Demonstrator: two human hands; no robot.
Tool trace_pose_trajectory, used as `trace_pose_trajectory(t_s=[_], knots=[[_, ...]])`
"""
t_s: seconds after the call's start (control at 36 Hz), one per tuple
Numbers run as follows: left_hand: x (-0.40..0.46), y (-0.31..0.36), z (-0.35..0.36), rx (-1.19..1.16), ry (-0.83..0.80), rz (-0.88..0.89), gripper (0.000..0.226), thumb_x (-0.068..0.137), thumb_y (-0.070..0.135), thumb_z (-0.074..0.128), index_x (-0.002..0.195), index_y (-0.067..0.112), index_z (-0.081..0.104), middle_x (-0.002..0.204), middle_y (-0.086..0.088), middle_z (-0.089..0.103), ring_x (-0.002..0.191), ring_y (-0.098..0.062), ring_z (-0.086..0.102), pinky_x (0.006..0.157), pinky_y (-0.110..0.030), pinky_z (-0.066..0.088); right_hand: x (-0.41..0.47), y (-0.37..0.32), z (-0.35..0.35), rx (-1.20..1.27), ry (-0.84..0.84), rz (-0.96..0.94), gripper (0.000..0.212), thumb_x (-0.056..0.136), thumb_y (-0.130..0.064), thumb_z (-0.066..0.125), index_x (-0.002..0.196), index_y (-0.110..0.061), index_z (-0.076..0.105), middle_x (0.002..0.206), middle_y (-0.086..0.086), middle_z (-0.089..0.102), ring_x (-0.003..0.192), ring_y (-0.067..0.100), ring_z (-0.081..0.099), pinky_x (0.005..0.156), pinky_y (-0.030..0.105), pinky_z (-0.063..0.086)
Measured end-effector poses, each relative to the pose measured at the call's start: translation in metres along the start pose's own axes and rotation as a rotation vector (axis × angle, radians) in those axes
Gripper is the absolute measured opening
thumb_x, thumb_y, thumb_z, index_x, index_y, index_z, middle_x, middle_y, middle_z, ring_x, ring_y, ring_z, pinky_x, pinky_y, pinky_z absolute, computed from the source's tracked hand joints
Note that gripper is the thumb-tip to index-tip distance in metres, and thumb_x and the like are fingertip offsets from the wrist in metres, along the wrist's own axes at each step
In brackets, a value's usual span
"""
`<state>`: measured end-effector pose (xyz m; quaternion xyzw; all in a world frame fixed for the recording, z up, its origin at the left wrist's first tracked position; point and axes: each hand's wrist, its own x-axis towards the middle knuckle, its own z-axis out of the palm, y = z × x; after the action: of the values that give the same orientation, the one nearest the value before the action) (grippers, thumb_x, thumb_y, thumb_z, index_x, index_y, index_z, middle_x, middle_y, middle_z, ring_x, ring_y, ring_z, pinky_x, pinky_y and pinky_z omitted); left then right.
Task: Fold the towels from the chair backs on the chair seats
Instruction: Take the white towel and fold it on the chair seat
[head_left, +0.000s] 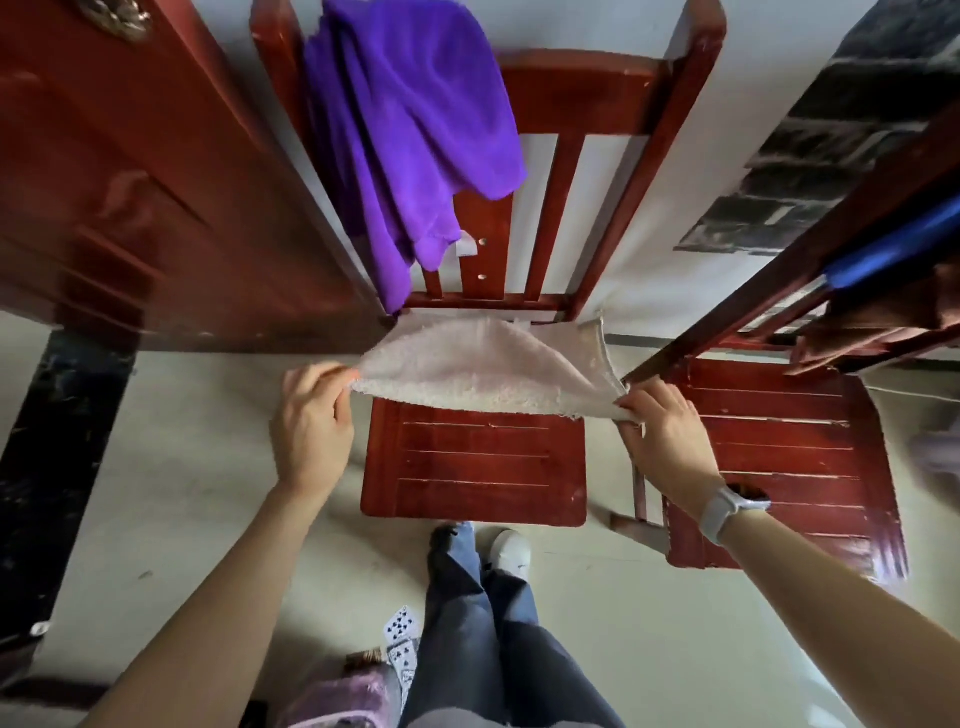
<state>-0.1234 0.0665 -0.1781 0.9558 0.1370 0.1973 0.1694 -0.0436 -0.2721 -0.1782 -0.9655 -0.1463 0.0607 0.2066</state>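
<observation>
Both hands pinch the white towel (488, 371) over the chair seat (475, 467), left hand (311, 421) and right hand (667, 431) each clamped on a corner. Looks half-folded, far edge hard to read. Purple towel (415, 130) hangs on the chair back (582, 88).

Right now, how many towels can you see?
3, maybe more hidden: a white towel held over the middle chair seat, a purple towel on that chair's back, a brown towel on the right chair.
</observation>
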Motion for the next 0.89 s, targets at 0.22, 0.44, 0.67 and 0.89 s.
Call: trace_pose_trajectory(t_s=[0.22,0.44,0.67,0.89], knots=[[-0.084,-0.042,0.076,0.13,-0.568,-0.082,0.03,0.074,-0.002,0.065,0.102,0.006,0.067,0.102,-0.012,0.065,0.092,-0.036,0.059,0.073,-0.044,0.051,-0.046,0.036,0.119,-0.058,-0.643,0.229,0.03,0.088,-0.019,0.05,0.116,-0.021,0.059,0.125,0.006,0.052,0.119,0.027,0.044,0.099,0.037,0.038],[-0.101,-0.067,0.141,0.135,-0.757,-0.158,0.031,0.085,0.006,0.053,0.115,0.002,0.059,0.116,-0.016,0.057,0.104,-0.037,0.053,0.084,-0.047,0.044,-0.043,0.039,0.178,0.02,-0.705,0.305,0.029,0.092,-0.017,0.044,0.115,-0.021,0.061,0.127,0.006,0.054,0.119,0.023,0.049,0.102,0.038,0.039],[-0.04,-0.073,0.213,-0.01,-0.699,-0.044,0.034,0.091,0.006,0.045,0.123,0.001,0.053,0.124,-0.018,0.054,0.115,-0.034,0.049,0.096,-0.042,0.04,0.034,0.045,0.209,0.104,-0.462,0.316,0.029,0.096,-0.014,0.038,0.116,-0.012,0.059,0.123,0.008,0.054,0.11,0.022,0.053,0.091,0.031,0.045],[0.039,-0.085,0.303,0.146,-0.806,0.037,0.054,0.096,0.022,0.036,0.145,0.005,0.019,0.156,-0.008,0.012,0.142,-0.03,0.006,0.113,-0.045,0.018,0.135,0.074,0.242,-0.034,-0.221,0.308,0.038,0.095,-0.013,0.037,0.131,-0.013,0.045,0.135,0.013,0.042,0.122,0.031,0.038,0.098,0.042,0.039]])
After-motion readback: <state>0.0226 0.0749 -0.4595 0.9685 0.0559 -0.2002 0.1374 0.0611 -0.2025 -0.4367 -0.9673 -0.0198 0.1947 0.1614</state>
